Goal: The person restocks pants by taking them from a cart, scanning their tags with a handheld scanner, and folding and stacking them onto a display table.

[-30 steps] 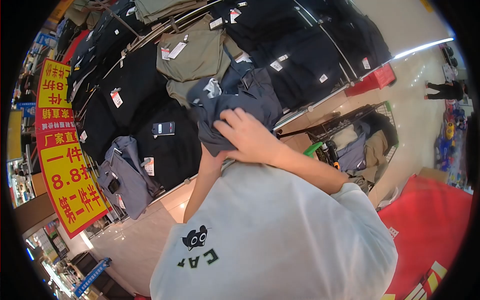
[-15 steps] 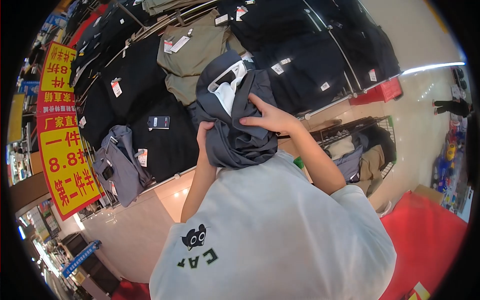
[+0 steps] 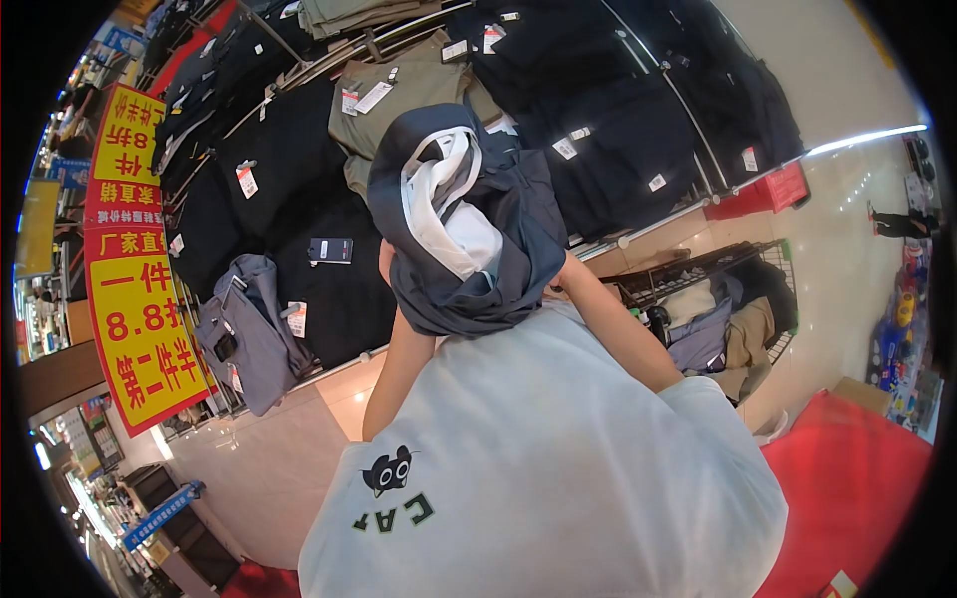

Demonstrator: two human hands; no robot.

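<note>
Dark grey trousers are bunched up in front of my chest, their waist opening turned toward me and the white inner lining showing. My left hand grips them from the left side; only a sliver of it shows, and its fingers are behind the cloth. On the right side, my right hand holds them too, almost wholly covered by the folds. Beyond the bundle lie olive trousers with white tags and black trousers with a dark tag.
Grey trousers hang over the rack's front edge at the left. A wire basket with several folded garments stands at the right. A red and yellow sign borders the left side. Red cloth lies at lower right.
The trousers have been opened and turned, so more white lining shows. Both hands, seen on the front of the cloth before, have slipped behind or into its folds.
</note>
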